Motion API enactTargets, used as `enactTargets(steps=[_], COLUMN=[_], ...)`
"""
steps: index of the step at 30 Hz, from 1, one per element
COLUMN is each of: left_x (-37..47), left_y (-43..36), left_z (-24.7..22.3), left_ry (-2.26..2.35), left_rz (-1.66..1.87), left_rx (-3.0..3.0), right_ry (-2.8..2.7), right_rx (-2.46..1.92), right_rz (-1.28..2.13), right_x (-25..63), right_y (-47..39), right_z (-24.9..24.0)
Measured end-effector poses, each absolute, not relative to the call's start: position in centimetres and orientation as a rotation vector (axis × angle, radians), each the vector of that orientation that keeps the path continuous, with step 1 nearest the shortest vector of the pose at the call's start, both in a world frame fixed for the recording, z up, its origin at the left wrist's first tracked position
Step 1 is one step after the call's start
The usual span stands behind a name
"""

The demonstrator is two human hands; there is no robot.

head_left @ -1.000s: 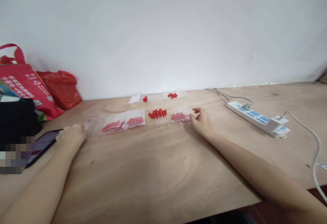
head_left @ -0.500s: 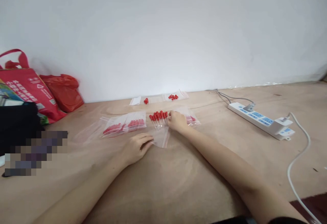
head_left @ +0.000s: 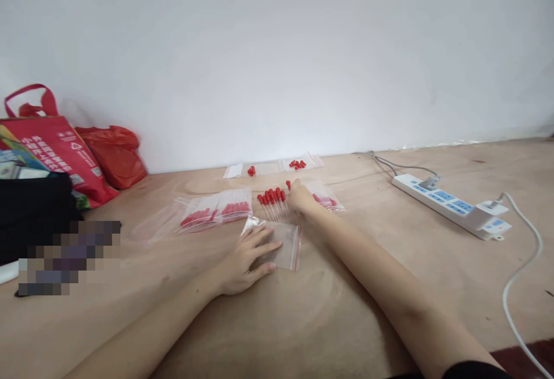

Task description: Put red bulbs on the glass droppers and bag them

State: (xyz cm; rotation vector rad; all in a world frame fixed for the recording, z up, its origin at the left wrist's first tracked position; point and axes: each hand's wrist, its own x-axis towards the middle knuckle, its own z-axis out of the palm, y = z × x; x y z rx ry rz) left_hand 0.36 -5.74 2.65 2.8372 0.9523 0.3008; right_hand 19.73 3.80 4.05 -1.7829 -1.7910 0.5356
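Note:
My left hand point(head_left: 251, 258) lies flat with fingers spread on a clear zip bag point(head_left: 286, 245), which looks empty. My right hand point(head_left: 302, 198) is closed beyond it, with the red bulb of a dropper point(head_left: 288, 185) showing at its fingertips; the rest of that dropper is hidden. Just left of this hand, several glass droppers with red bulbs point(head_left: 272, 195) lie side by side, bulbs pointing away from me. Zip bags of red-bulbed droppers point(head_left: 216, 209) lie to the left. Another bag with red bulbs point(head_left: 326, 199) is partly behind my right hand.
Against the wall are loose red bulbs point(head_left: 297, 164), thin clear tubes point(head_left: 269, 168) and a small red cluster point(head_left: 251, 171). A white power strip point(head_left: 445, 203) with cables lies right. Red bags point(head_left: 115, 157) and a black item point(head_left: 38, 214) stand left.
My left hand has spread out and moved onto the zip bag, which has shifted nearer to me and right. My right hand has moved slightly, a red bulb now apart from the row.

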Motion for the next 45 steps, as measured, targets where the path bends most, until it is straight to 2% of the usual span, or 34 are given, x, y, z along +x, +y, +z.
enactTargets(steps=[4, 8, 12, 16, 19, 23, 29, 34, 45], left_x=[1.0, 2.1, 2.1, 0.9, 0.3, 0.5, 1.3, 1.5, 1.5], left_y=[-7.3, -9.5, -9.2, -7.2, -6.3, -6.4, -7.0, -7.2, -7.1], left_z=[2.3, 1.6, 1.5, 2.3, 2.6, 2.7, 2.7, 2.8, 2.6], left_ry=[1.111, 1.269, 1.352, 1.114, 0.889, 0.935, 1.005, 1.004, 0.992], left_rz=[0.165, 0.280, 0.472, 0.580, 0.463, 0.269, 0.346, 0.360, 0.395], left_rx=[2.729, 2.680, 2.690, 2.806, 2.830, 2.727, 2.694, 2.688, 2.668], right_ry=[-1.663, -1.429, -1.184, -1.128, -1.146, -1.061, -0.936, -1.092, -1.364], right_rx=[-1.637, -1.371, -1.223, -1.169, -1.154, -1.109, -1.065, -1.067, -0.827], right_rz=[0.608, 0.852, 0.909, 0.913, 0.917, 0.974, 1.190, 1.379, 1.494], right_x=[22.3, 25.1, 26.0, 25.2, 24.3, 23.7, 23.7, 24.4, 24.6], right_y=[2.0, -1.7, -4.0, -4.3, -4.4, -5.1, -6.7, -7.4, -7.4], right_z=[3.8, 2.1, 0.7, 0.1, -0.1, -0.3, 0.3, 0.9, 0.9])
